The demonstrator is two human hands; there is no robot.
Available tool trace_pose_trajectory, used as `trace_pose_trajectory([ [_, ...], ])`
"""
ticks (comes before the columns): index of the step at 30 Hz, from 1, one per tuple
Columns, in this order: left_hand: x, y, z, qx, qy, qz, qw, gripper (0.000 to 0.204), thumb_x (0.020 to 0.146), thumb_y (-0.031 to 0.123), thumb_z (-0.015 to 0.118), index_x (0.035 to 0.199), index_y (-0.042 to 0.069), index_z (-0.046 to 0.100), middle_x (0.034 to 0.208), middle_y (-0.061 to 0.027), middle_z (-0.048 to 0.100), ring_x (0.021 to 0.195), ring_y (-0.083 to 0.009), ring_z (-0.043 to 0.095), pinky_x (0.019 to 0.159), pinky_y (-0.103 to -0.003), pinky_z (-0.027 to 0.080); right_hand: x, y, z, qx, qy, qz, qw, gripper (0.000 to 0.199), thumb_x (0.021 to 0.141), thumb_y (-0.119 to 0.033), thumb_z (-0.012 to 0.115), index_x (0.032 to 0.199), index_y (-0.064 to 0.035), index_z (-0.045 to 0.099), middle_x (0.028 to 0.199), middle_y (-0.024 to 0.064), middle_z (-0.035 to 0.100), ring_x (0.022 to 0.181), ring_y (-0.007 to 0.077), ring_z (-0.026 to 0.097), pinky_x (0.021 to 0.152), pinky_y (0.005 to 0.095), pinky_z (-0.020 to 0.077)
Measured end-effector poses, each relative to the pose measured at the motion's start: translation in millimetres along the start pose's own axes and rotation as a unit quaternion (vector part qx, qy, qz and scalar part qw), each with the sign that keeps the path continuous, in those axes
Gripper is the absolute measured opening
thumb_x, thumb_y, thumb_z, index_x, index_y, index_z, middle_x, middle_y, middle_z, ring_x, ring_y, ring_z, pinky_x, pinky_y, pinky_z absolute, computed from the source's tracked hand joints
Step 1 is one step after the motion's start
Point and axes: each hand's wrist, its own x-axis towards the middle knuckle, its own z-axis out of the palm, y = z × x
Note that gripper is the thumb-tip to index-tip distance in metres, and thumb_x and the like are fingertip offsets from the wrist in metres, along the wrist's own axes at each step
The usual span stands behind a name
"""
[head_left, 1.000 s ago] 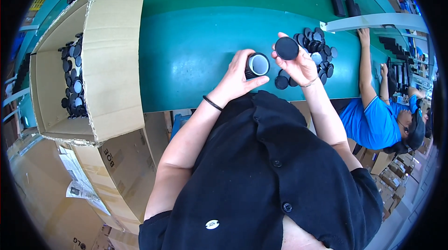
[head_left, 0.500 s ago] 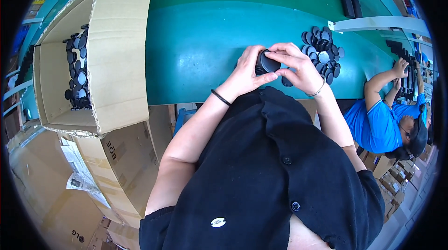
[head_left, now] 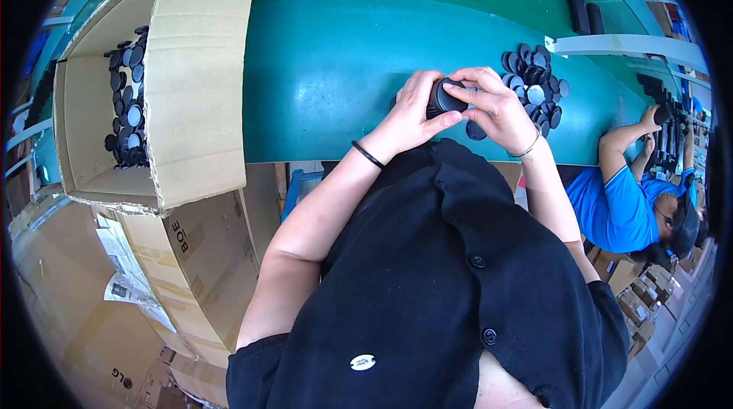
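Observation:
A black camera lens (head_left: pixel 437 107), a short ribbed cylinder, is held over the near part of the table between my two hands. My left hand (head_left: pixel 412 113) wraps round its left side, with the thumb in front. A round black lens cap (head_left: pixel 453 96) covers the end that faces me. Fingers and thumb of my right hand (head_left: pixel 498 110) grip this cap's rim from the right. One loose cap (head_left: pixel 475 131) lies under my right hand. Just beyond that hand is a pile of round black caps (head_left: pixel 544 75), one with its pale side up.
An open cardboard box (head_left: pixel 200 81) with many black caps (head_left: pixel 130 104) inside stands at the left of the green table (head_left: pixel 328 50). Two black cylinders (head_left: pixel 578 8) stand at the far right near a white bracket (head_left: pixel 626 44). A co-worker in blue (head_left: pixel 611 207) works at the right.
The whole view has shifted slightly. My hands keep hold of the lens and its cap, which have turned a little; the cap's face shows less now.

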Motion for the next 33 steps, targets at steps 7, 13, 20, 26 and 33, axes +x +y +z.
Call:
trace_pose_trajectory([
  [7,0.0,2.0,1.2,0.020,-0.009,0.008,1.000,0.061,0.079,0.045,0.067,0.118,0.005,0.043,0.110,-0.0178,0.049,0.105,-0.0346,0.049,0.089,-0.045,0.038,1.4,1.6,-4.7,-0.056,-0.025,-0.036,0.997,0.051,0.064,0.006,0.070,0.114,-0.0067,0.064,0.114,0.0113,0.055,0.104,0.0281,0.053,0.084,0.0347,0.0503],
  [13,0.5,2.2,2.2,0.028,0.000,0.014,1.000,0.056,0.082,0.044,0.064,0.116,0.005,0.043,0.110,-0.0177,0.049,0.105,-0.0343,0.049,0.088,-0.045,0.038,4.6,0.6,-7.3,-0.075,-0.041,-0.052,0.995,0.052,0.064,0.004,0.071,0.114,-0.0073,0.064,0.113,0.0114,0.055,0.102,0.0283,0.053,0.085,0.0357,0.0483],
  [20,0.4,4.3,3.0,-0.005,0.010,-0.015,1.000,0.042,0.089,0.036,0.055,0.115,0.005,0.044,0.109,-0.0173,0.050,0.104,-0.0339,0.049,0.087,-0.045,0.038,0.9,-3.3,1.1,-0.033,-0.005,0.003,0.999,0.050,0.065,0.003,0.071,0.114,-0.0068,0.064,0.112,0.0118,0.055,0.103,0.0282,0.053,0.085,0.0348,0.0482],
  [26,0.9,7.4,2.1,0.008,-0.009,-0.010,1.000,0.038,0.089,0.031,0.053,0.115,0.005,0.044,0.108,-0.0173,0.050,0.104,-0.0342,0.049,0.088,-0.044,0.037,2.7,4.3,-4.5,-0.036,-0.028,-0.034,0.998,0.047,0.066,0.000,0.071,0.113,-0.0057,0.064,0.110,0.0117,0.056,0.100,0.0276,0.053,0.084,0.0348,0.0484],
  [33,0.7,9.6,-6.2,0.009,-0.082,-0.038,0.996,0.046,0.092,0.032,0.048,0.123,0.000,0.038,0.118,-0.0192,0.045,0.114,-0.0329,0.045,0.099,-0.040,0.035,5.2,21.0,0.2,0.228,-0.041,0.154,0.961,0.032,0.080,-0.011,0.067,0.112,-0.0074,0.066,0.099,0.0065,0.061,0.082,0.0150,0.057,0.069,0.0279,0.0494],
])
